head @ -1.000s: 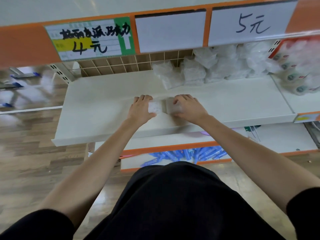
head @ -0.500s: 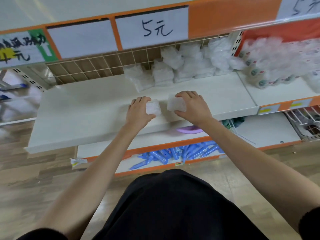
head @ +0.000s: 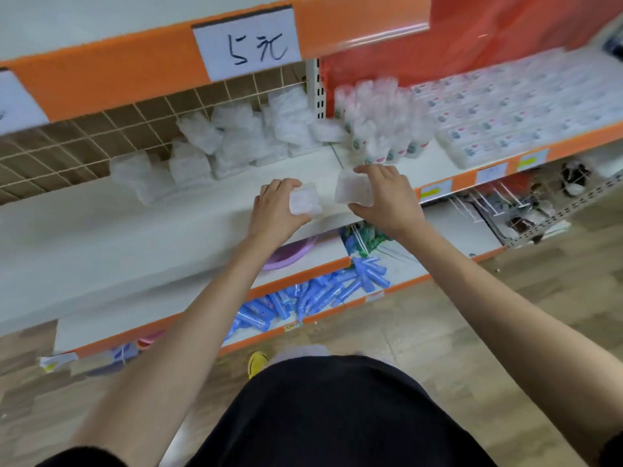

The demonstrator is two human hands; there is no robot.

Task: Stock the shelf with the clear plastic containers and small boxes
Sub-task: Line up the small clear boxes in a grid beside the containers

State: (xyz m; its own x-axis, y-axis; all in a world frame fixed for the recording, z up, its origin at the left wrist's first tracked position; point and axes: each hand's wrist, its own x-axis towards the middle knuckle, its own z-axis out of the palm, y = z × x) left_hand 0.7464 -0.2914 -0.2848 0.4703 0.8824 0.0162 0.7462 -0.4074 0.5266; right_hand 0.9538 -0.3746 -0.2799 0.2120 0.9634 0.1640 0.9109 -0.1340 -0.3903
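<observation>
Though blurry, left hand (head: pixel 273 212), right hand (head: pixel 388 201) each round a clear container (head: pixel 305 199); packets (head: pixel 232 143) behind

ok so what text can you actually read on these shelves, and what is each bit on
"5元": handwritten on the white card on the orange shelf edge.
Second card at the far left: cut off, unreadable.
Small price labels on the right shelf's edge: too blurred.
Bottle labels, flat packs, blue tubes: print too blurred to read.

left container (head: pixel 305 200): clear, small, gripped | right container (head: pixel 350 187): clear, tilted, gripped | both above white shelf (head: pixel 168 217)
</observation>
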